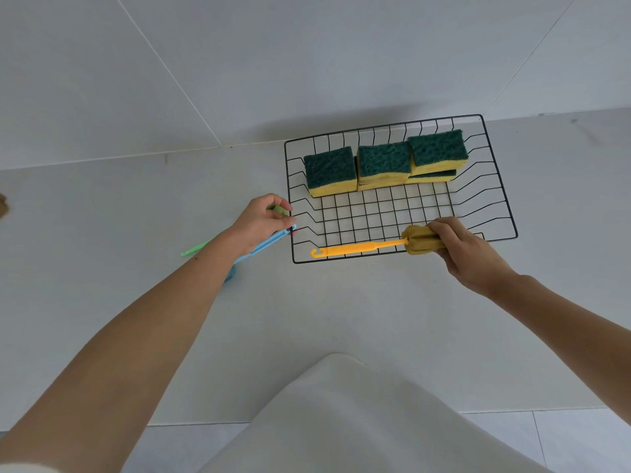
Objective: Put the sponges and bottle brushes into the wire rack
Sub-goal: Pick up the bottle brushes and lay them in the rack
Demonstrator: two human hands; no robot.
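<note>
Yellow bottle brush (362, 248) foam head sits in right grip (469, 249); left grip (261, 221) pinches green brush (278, 209).

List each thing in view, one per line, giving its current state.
Wire rack: on counter, partly filled.
Sponges: inside rack, along far side.
Yellow brush: held over rack's near edge.
Green brush: outside rack, being grasped.
Blue brush: on counter.
Left hand: closed on green brush.
Right hand: gripping yellow brush's head.

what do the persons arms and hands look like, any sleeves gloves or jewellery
Both arms are bare from wrist to past the elbow. The left hand and right hand wear no gloves, and no rings, watch or bracelets show. A sliver of pale cloth at the bottom left corner may be a pushed-up sleeve; too little shows to tell.
</note>
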